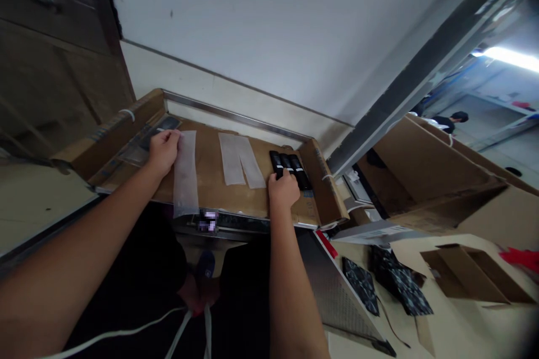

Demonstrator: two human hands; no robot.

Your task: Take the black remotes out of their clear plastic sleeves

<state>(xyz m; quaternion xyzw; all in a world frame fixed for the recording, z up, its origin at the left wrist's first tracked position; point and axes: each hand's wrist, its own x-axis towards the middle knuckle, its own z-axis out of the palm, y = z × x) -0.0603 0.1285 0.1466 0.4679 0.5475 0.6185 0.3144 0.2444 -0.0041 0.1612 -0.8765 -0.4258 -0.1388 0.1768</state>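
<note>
My left hand [165, 151] is closed, pinching the upper left edge of a translucent plastic sleeve [186, 176]. The sleeve lies lengthwise on a cardboard-lined tray [207, 171], its lower end hanging over the front edge. Two similar sleeves [231, 160] lie side by side in the middle, touching near the top and spread apart lower down. At the right, several slim black pieces with white labels [300, 171] rest in a row; their exact kind is unclear. My right hand [284, 188] has its fingers curled onto the leftmost one and partly covers it.
Cardboard walls [326, 182] border the tray's two ends, and a white panel [252, 28] rises behind it. More clear plastic [137, 151] lies at the far left. A large open carton [442, 171] stands to the right, with dark patterned packets [398, 283] below.
</note>
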